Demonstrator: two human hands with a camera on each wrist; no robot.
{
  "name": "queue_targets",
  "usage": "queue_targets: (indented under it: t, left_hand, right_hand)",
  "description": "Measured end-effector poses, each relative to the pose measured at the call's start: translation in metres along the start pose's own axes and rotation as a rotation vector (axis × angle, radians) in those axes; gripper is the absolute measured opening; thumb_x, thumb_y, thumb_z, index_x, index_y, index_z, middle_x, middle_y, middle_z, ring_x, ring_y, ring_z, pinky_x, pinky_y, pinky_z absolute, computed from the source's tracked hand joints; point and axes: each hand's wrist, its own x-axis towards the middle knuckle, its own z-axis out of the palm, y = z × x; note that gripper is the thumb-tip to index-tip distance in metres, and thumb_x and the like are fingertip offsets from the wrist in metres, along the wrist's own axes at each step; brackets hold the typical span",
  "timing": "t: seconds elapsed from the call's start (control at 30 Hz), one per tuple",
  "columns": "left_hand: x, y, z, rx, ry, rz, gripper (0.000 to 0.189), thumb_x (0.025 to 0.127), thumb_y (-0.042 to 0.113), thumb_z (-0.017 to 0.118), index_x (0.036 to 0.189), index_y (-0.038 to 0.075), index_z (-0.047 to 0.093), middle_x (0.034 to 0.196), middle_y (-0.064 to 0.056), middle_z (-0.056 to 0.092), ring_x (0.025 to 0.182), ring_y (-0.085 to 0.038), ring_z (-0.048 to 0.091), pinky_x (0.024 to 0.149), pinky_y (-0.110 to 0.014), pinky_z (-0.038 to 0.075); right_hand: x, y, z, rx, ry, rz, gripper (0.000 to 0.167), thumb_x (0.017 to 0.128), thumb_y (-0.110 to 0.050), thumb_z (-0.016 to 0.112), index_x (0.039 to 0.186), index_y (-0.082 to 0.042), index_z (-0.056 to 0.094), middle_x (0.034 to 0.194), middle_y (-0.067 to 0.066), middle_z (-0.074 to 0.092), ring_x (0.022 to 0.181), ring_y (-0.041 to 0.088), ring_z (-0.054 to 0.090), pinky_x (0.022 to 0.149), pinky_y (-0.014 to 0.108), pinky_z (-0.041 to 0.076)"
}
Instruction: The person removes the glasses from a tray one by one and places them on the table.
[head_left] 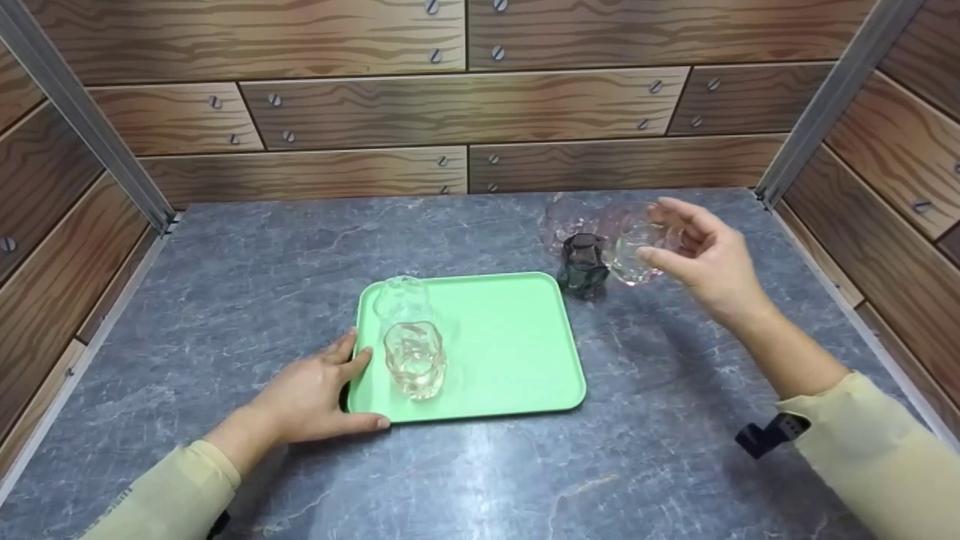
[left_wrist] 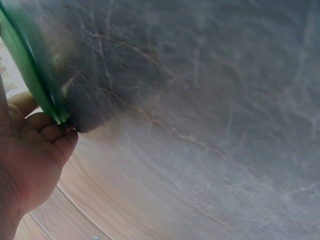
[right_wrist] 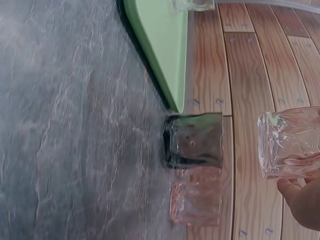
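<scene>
The right hand (head_left: 709,259) grips a clear faceted glass (head_left: 628,264) between thumb and fingers, holding it above the table. In the right wrist view, this glass (right_wrist: 285,142) is raised off the tabletop, with a fingertip against its side. Close to its left stands a dark grey glass (head_left: 583,262). At the left front corner of a light green tray (head_left: 510,345), the left hand (head_left: 311,397) holds the edge, fingers along the left rim and thumb along the front. Two clear glasses stand on the tray's left side, a nearer glass (head_left: 416,364) and a farther glass (head_left: 403,296).
Pale pink glasses (head_left: 566,225) stand behind the dark one, partly hidden by it and the held glass. A grey marbled tabletop (head_left: 262,262) lies under everything. Wood-patterned panels (head_left: 465,112) enclose the back and sides.
</scene>
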Motion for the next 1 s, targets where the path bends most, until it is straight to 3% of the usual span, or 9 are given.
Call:
queue_targets:
  t: [0.5, 1.0]
  left_hand:
    - [-0.001, 0.000, -0.002, 0.003, 0.003, 0.004, 0.117, 0.084, 0.089, 0.060, 0.156, -0.003, 0.049, 0.163, -0.037, 0.030, 0.144, -0.053, 0.043, 0.109, -0.063, 0.047]
    - [-0.001, 0.001, -0.001, 0.011, 0.004, 0.001, 0.117, 0.083, 0.089, 0.061, 0.156, -0.002, 0.049, 0.163, -0.036, 0.031, 0.144, -0.054, 0.043, 0.110, -0.064, 0.045]
  right_hand:
    - [0.008, 0.030, -0.019, -0.002, 0.037, 0.016, 0.064, 0.091, 0.001, 0.082, 0.150, -0.002, 0.056, 0.125, -0.014, 0.071, 0.105, 0.012, 0.063, 0.090, 0.018, 0.050]
    - [0.011, 0.061, -0.018, 0.013, 0.054, 0.068, 0.063, 0.091, -0.001, 0.082, 0.149, -0.005, 0.058, 0.124, -0.017, 0.069, 0.116, 0.012, 0.064, 0.101, 0.016, 0.048]
